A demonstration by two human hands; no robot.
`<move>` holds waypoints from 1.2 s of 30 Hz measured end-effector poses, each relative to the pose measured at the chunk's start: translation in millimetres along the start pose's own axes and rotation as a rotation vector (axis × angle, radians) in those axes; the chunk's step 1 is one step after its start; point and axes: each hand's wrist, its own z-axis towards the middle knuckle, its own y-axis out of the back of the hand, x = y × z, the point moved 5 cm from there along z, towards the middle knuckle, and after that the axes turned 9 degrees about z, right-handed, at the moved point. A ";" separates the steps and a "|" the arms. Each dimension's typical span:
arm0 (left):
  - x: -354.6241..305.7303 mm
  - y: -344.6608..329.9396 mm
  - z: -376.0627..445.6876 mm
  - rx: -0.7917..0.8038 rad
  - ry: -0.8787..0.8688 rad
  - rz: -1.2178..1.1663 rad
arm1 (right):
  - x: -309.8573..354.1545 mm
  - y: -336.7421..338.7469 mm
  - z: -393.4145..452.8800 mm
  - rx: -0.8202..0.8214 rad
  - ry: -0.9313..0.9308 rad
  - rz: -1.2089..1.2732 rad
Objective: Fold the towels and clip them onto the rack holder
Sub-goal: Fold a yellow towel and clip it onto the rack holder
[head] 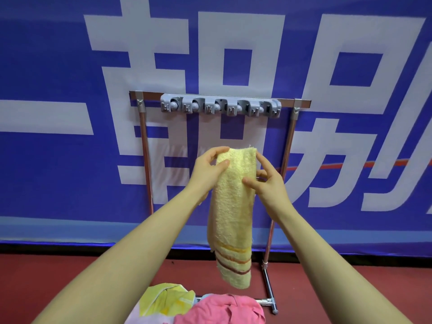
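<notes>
A yellow towel [233, 206] with orange and brown stripes near its bottom hangs folded lengthwise in front of me. My left hand [208, 169] pinches its upper left edge between thumb and fingers. My right hand [266, 181] holds the upper right side, thumb across the front. Above them, a grey clip holder [221, 105] with several clips is mounted on the top bar of a metal rack [289, 141]. All its clips are bare.
A pile of cloths lies on the red floor below: a pink one [222, 309] and a yellow-green one [163, 300]. The rack's base foot [268, 293] stands at lower right. A blue banner [70, 66] with large white characters fills the background.
</notes>
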 end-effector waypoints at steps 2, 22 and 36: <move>2.2 -1.0 -2.4 0.052 0.029 -0.053 | 1.1 0.4 1.3 -0.009 0.009 0.041; 7.7 15.1 -2.9 -0.092 0.042 -0.029 | -30.3 -4.7 1.0 -0.033 -0.146 0.114; 14.6 2.6 -5.6 -0.020 0.170 -0.250 | 0.5 0.7 -2.9 -0.055 0.125 -0.043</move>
